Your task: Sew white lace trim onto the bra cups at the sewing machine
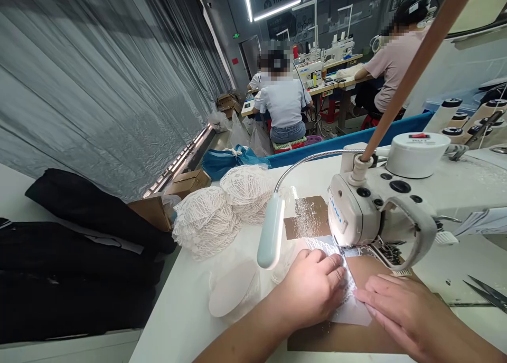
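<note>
While your left hand (317,286) and right hand (400,305) press flat, fingers open, on the white lace fabric piece (348,299) at the white sewing machine (380,215), apparently barely stitched, two white lace stacks (222,210) wait near the counter's (190,310) far edge.

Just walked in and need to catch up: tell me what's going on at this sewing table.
A person sits at a white sewing machine, both hands flat on a strip of white lace fabric lying under the needle area. The left hand presses its left side, the right hand its right edge. Stacks of white lace pieces sit further left on the table. Scissors lie at the right. Two other people work at machines further back.
</note>
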Demonstrator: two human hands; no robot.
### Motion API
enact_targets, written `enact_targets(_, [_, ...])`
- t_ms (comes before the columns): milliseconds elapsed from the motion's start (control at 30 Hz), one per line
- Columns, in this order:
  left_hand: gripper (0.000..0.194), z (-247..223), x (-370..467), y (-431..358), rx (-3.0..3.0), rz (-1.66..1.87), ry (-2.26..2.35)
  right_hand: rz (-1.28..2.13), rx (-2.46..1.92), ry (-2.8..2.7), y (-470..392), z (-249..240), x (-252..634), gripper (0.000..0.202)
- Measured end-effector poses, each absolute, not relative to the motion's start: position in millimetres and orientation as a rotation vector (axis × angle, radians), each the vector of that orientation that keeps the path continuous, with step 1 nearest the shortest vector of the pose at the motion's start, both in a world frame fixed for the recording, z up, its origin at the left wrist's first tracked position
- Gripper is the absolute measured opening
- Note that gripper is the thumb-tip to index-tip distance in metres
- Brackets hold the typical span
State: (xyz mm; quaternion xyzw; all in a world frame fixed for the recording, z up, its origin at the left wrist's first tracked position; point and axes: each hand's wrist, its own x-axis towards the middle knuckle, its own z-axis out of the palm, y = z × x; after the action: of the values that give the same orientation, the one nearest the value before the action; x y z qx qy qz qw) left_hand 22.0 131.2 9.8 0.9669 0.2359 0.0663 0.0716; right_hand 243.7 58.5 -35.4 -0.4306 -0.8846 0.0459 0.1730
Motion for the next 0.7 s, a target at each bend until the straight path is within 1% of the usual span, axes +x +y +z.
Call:
enact_targets(167, [0.036,11.2,21.9,130.9,2.855,0.191,0.717,0.144,-1.223,-2.479,55.6,-37.2,242.5,0.022])
enact_targets(400, [0.043,9.1,21.1,139.3,2.826,0.202,0.722,0.034,-1.283,-2.415,56.8,-44.4,240.2,0.027])
enact_targets(533, [0.038,10.6,19.9,142.3,2.865,0.186,0.718,-0.057,-1.352,-2.332,59.6,-53.0,238.1,0.03])
enact_targets(700, [0.035,3.9,19.6,144.0,2.917,0.201,0.728,-0.186,-1.435,-2.322,63.0,-54.5,235.3,0.041])
